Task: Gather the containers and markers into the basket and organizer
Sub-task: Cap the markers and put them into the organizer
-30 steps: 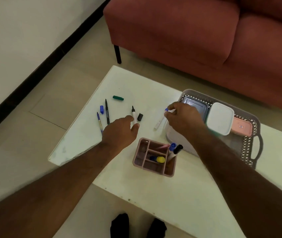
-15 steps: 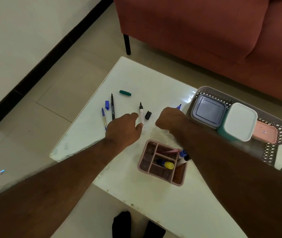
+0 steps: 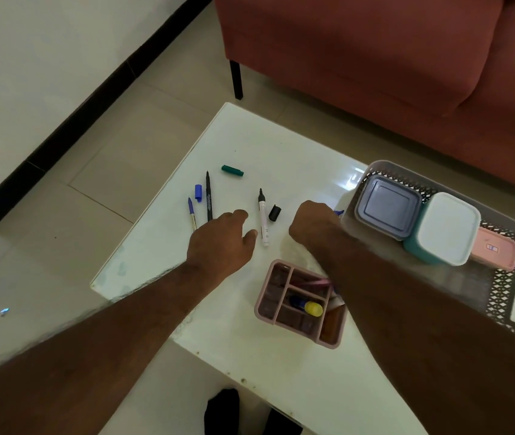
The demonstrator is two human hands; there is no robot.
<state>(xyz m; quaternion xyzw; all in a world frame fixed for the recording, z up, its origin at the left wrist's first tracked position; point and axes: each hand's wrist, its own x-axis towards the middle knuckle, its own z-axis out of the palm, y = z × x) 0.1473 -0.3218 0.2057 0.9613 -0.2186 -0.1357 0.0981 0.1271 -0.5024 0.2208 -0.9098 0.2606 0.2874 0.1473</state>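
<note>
My right hand [image 3: 311, 226] is closed around a blue-tipped marker [image 3: 338, 212], whose tip pokes out beside the grey basket [image 3: 501, 296]. The basket holds a grey container [image 3: 388, 207], a white-lidded teal container [image 3: 446, 229] and a pink container [image 3: 494, 251]. My left hand [image 3: 221, 243] hovers with fingers apart just left of an uncapped black-tipped white marker [image 3: 262, 219]; its black cap [image 3: 274, 212] lies beside it. The pink organizer [image 3: 268, 296] near the table's front holds several markers. A black pen [image 3: 208, 196], a blue pen [image 3: 191, 213], a blue cap [image 3: 198, 193] and a green cap [image 3: 232, 170] lie on the table.
The white table [image 3: 281, 365] has its left edge close to the pens. A red sofa [image 3: 375, 51] stands behind the table, with a black leg [image 3: 236, 79] near the far corner. Tiled floor lies to the left.
My right hand drew the blue-tipped marker from above the basket's corner down toward the table, closing into a fist around it. My left hand stayed near the white marker.
</note>
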